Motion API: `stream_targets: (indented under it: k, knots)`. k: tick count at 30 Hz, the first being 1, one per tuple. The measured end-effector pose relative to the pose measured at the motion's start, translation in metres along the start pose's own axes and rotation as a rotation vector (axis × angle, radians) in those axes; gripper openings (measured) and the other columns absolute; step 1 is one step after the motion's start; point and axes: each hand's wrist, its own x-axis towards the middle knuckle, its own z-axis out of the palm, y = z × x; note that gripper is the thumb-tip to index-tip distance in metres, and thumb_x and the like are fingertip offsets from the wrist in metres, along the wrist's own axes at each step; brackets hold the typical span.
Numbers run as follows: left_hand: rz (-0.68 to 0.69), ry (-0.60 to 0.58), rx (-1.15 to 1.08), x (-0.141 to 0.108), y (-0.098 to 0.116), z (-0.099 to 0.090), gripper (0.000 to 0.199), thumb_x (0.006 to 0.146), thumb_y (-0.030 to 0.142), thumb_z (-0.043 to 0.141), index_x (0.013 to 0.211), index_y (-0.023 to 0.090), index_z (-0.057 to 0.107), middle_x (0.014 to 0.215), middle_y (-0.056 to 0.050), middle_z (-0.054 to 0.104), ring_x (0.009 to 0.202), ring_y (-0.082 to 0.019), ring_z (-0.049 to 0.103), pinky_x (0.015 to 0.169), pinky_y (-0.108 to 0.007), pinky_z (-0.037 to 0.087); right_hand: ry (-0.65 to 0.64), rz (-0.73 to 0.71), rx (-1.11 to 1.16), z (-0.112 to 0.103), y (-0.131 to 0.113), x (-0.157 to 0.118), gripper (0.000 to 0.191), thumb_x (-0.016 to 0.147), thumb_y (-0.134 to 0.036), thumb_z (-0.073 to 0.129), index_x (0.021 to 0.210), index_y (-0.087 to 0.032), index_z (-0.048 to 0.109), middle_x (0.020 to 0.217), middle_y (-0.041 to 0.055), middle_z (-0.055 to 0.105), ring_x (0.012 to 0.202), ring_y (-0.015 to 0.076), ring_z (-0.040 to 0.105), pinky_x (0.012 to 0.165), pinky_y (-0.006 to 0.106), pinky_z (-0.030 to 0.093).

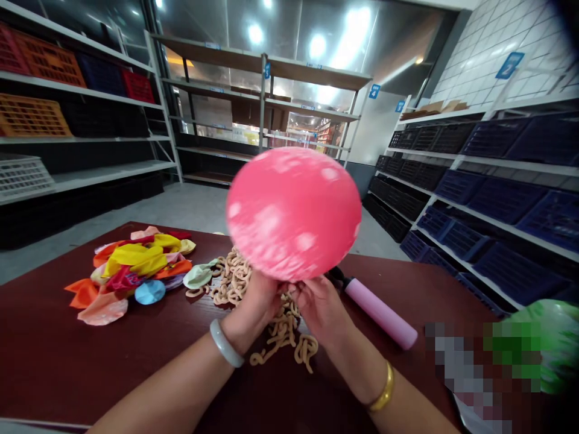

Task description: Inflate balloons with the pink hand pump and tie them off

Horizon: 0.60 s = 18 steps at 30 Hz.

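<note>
An inflated pink balloon (294, 211) with pale spots hangs above the dark red table (172, 361), slightly blurred. Its lower end is pinched between my left hand (260, 304), with a pale bangle at the wrist, and my right hand (321, 307), with a gold bracelet. The fingertips meet just under the balloon, which hides part of them. Behind and below my hands lies a pile of tan curled rings or strands (233, 280). A pink cylindrical pump (382, 313) with a black end rests to the right of my right hand.
Deflated balloons in several colours (138, 259) are heaped on the table's left. A light green one (199, 275) lies beside the tan pile. At the right edge is a green and clear plastic bag (549, 337). Shelves with crates (502, 223) stand beyond the table.
</note>
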Motion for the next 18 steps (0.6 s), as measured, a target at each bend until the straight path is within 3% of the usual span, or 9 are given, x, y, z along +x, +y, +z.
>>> stream_targets:
  k: [3, 5, 9, 13, 16, 18]
  knots:
    - [-0.061, -0.014, 0.026, -0.002, 0.006, 0.003, 0.023, 0.071, 0.029, 0.069, 0.069, 0.017, 0.049, 0.054, 0.005, 0.047, 0.043, -0.006, 0.043, 0.040, -0.017, 0.031, 0.005, 0.156, 0.040, -0.004, -0.002, 0.001, 0.011, 0.075, -0.024, 0.073, 0.084, -0.019, 0.068, 0.081, -0.0007, 0.060, 0.069, 0.0077, 0.052, 0.061, 0.018, 0.046]
    - [-0.051, -0.012, 0.026, -0.002, 0.006, 0.005, 0.028, 0.071, 0.030, 0.071, 0.068, 0.017, 0.047, 0.052, 0.006, 0.044, 0.040, -0.005, 0.040, 0.038, -0.016, 0.028, -0.021, 0.129, -0.032, -0.006, -0.002, 0.000, 0.012, 0.076, -0.024, 0.073, 0.085, -0.018, 0.069, 0.080, -0.0004, 0.058, 0.068, 0.0078, 0.051, 0.060, 0.018, 0.045]
    - [0.002, -0.011, 0.022, -0.001, -0.003, 0.004, 0.024, 0.074, 0.032, 0.069, 0.070, 0.015, 0.052, 0.055, 0.005, 0.050, 0.042, -0.005, 0.040, 0.039, -0.017, 0.029, -0.067, -0.139, -0.455, -0.007, 0.001, -0.004, 0.007, 0.079, -0.026, 0.069, 0.078, -0.020, 0.066, 0.077, -0.0002, 0.058, 0.064, 0.0108, 0.052, 0.060, 0.024, 0.047]
    - [0.087, -0.082, 0.003, 0.001, -0.014, 0.001, 0.013, 0.072, 0.022, 0.068, 0.073, 0.014, 0.058, 0.066, 0.001, 0.057, 0.056, -0.008, 0.049, 0.052, -0.018, 0.039, -0.220, -0.545, -0.999, -0.007, -0.009, -0.007, 0.008, 0.085, -0.022, 0.060, 0.081, -0.024, 0.067, 0.092, 0.0042, 0.064, 0.090, 0.0193, 0.059, 0.087, 0.036, 0.048]
    - [0.094, -0.099, 0.009, 0.001, -0.015, 0.002, 0.010, 0.071, 0.019, 0.066, 0.071, 0.014, 0.057, 0.067, 0.002, 0.056, 0.059, -0.008, 0.048, 0.056, -0.020, 0.040, -0.383, -0.674, -1.237, -0.010, -0.019, -0.008, 0.023, 0.091, -0.018, 0.049, 0.094, -0.027, 0.070, 0.101, 0.0061, 0.065, 0.100, 0.0208, 0.058, 0.095, 0.038, 0.045]
    - [0.030, -0.057, 0.064, 0.000, -0.014, 0.003, 0.014, 0.073, 0.024, 0.066, 0.071, 0.015, 0.056, 0.065, 0.002, 0.054, 0.057, -0.008, 0.046, 0.054, -0.021, 0.039, -0.389, -0.706, -1.293, -0.013, -0.023, -0.008, 0.027, 0.092, -0.016, 0.047, 0.101, -0.027, 0.069, 0.104, 0.0066, 0.066, 0.101, 0.0207, 0.059, 0.094, 0.038, 0.046]
